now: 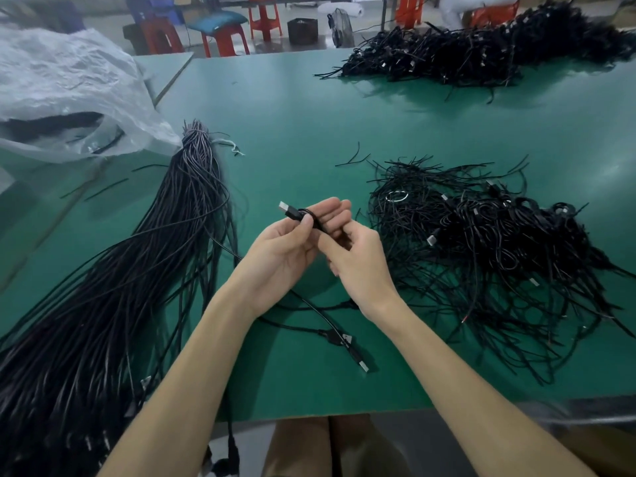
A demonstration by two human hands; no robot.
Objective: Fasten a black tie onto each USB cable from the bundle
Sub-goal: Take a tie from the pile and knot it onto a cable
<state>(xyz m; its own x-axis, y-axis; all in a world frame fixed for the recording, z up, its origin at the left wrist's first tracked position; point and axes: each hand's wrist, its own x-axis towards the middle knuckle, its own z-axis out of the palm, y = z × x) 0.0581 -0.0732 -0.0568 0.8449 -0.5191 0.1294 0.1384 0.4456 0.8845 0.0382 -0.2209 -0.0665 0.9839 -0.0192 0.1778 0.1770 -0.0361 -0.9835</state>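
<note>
Head camera view, looking down at a green table (pixel 292 115) where a person works with bare arms. The left hand (pixel 282 249) lies palm up just above the table's middle, its thumb and curled fingers clamped on a black USB cable (pixel 311 220) just behind the silver plug (pixel 284 205), which points up and to the left. The right hand (pixel 358 263) meets it from the right, touching it, fingers curled and pinching the same cable beside the left thumb. A thin black loop circles the cable there, but whether it is a tie or the cable itself cannot be told. To the left lies the bundle (pixel 137 270), a long sheaf of black cables tied at its far end. To the right sits a tangled pile (pixel 499 242) of black cables. A loose cable end (pixel 358 359) rests on the table between the forearms. A white plastic bag (pixel 69 87) lies at far left, and a second dark heap (pixel 481 53) at far right.
</note>
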